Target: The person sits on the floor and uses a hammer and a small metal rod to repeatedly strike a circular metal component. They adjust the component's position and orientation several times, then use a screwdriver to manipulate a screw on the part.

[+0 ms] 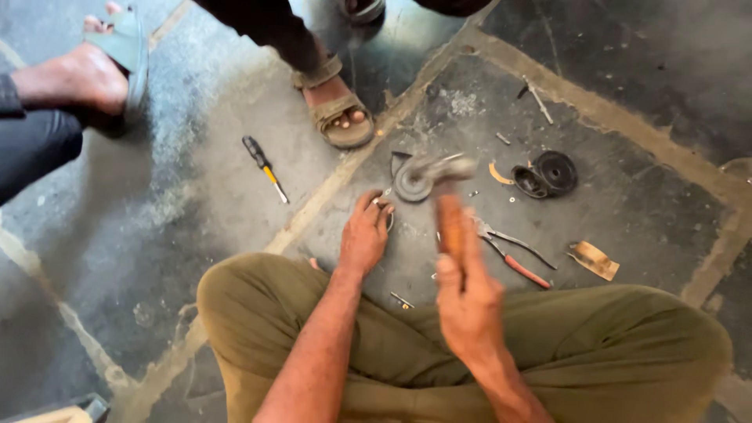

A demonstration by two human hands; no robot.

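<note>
R hand (468,294) has its fingers wrapped round the wooden handle of a hammer (446,196), head blurred, raised just above a round metal part (411,182) on the floor. L hand (366,235) rests on the floor, fingers narrow, pinching a small metal ring (385,210) just below that part. Pliers (513,252) w/ red grips lie just right of the R fingers; a black rubber piece (547,175) further right. A screwdriver (265,168) lies well left of the L fingers, near a sandalled foot (338,110).
</note>
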